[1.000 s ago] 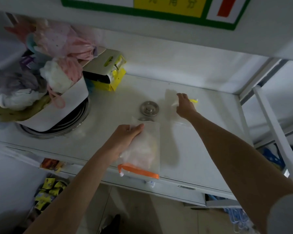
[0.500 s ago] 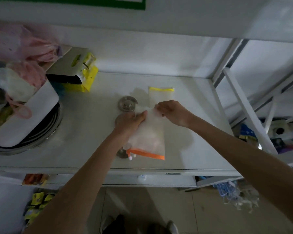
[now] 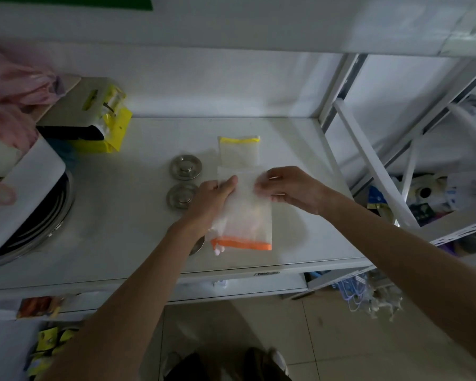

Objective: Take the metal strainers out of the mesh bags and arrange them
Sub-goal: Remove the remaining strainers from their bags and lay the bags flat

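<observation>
The surface (image 3: 138,215) is plain white. On it, the near mesh bag (image 3: 245,215) is translucent white with an orange band along its edge; the mesh bag (image 3: 239,154) beyond it is white with a yellow band. Left of these bags, 2 metal strainers (image 3: 185,167) (image 3: 179,196) are dull silver-grey. Further left, a package (image 3: 105,125) is yellow, and plastic bags (image 3: 14,86) are pale pink.

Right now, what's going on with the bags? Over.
Both hands, left hand and right hand, gripping orange bag. Yellow bag flat behind. Two strainers out. Nothing blocking.
</observation>
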Motion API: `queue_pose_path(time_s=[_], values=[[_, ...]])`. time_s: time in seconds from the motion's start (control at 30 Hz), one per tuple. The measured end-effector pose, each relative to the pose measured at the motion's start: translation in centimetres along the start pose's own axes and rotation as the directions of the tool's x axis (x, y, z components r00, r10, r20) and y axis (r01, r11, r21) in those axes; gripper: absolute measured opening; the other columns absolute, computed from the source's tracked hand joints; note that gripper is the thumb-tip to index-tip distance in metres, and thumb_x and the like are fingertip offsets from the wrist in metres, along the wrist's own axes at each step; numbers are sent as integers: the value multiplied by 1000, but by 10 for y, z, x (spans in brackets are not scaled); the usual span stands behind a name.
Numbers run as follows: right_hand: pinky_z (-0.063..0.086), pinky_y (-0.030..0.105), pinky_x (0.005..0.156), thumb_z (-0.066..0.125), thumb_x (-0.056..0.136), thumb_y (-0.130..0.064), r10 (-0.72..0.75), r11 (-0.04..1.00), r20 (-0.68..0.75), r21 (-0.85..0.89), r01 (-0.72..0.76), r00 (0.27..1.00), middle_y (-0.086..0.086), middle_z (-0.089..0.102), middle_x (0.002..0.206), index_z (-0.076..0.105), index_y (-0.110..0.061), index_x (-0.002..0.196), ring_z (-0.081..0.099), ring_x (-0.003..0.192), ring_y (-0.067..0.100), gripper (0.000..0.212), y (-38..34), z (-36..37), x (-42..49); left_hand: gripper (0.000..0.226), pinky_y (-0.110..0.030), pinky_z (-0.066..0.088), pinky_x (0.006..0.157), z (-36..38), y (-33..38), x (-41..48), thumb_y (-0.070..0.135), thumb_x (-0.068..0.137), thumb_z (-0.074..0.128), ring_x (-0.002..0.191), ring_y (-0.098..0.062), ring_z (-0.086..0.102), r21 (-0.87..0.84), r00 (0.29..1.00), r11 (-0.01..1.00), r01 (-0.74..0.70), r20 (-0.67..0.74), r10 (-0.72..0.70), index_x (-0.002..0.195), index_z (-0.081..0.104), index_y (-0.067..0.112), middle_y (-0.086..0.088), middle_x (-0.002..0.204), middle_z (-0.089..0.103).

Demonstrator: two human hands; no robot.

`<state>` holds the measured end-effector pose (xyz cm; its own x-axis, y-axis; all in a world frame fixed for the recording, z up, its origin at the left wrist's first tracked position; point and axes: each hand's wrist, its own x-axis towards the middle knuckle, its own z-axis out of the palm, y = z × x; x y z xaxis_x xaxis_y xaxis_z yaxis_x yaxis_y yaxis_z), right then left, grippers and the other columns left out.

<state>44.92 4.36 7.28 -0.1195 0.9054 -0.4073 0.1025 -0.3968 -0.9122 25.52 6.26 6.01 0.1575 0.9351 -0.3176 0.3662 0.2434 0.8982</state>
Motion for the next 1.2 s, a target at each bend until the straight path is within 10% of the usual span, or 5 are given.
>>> queue_pose_path(time_s=[0.33, 0.53, 0.77, 1.03, 1.2], values=[[53, 19, 71, 72, 81, -8, 168, 985, 118, 10, -171, 979, -1, 68, 79, 69, -11, 93, 62, 69, 7, 12, 19, 7, -14, 44, -18, 36, 67, 11, 2, 3, 27, 100, 45, 90, -26, 62, -226, 881, 968, -109, -474, -12, 97, 68, -10, -24, 95, 69], [44, 19, 71, 70, 83, -11, 45, 972, -94, 235, -22, 995, -2, 61, 83, 69, -18, 83, 54, 74, 9, 7, 14, -19, -9, 41, -22, 43, 72, 14, -3, -5, 47, 93, 52, 79, -17, 57, -245, 945, 966, -78, -327, -7, 69, 56, 14, 0, 73, 60], [32, 15, 41, 56, 92, -4, -30, 995, -203, -96, 11, 979, 11, 66, 84, 62, -8, 91, 46, 47, 7, 8, -12, -66, -8, 45, -20, 37, 48, 6, -2, -9, 48, 90, 56, 54, -15, 45, -189, 992, 982, -3, -124, -21, 61, 50, 14, -1, 57, 47], [58, 38, 84, 59, 89, -9, 5, 351, -381, -865, -359, 924, 19, 74, 90, 68, 4, 95, 72, 80, 30, 17, 1, -133, 77, 54, -32, 35, 67, -13, -11, -12, 46, 92, 54, 71, -20, 47, -183, 988, 982, -37, -154, 9, 86, 62, -7, -14, 75, 51], [50, 39, 89, 51, 95, -21, -185, 310, -378, -899, -311, 907, 25, 63, 115, 62, 3, 109, 61, 107, 42, 31, 14, -119, 127, 39, -32, 33, 66, -10, -11, -14, 43, 93, 54, 70, -20, 45, -166, 979, 985, -56, -205, 21, 81, 61, 6, -15, 74, 48]])
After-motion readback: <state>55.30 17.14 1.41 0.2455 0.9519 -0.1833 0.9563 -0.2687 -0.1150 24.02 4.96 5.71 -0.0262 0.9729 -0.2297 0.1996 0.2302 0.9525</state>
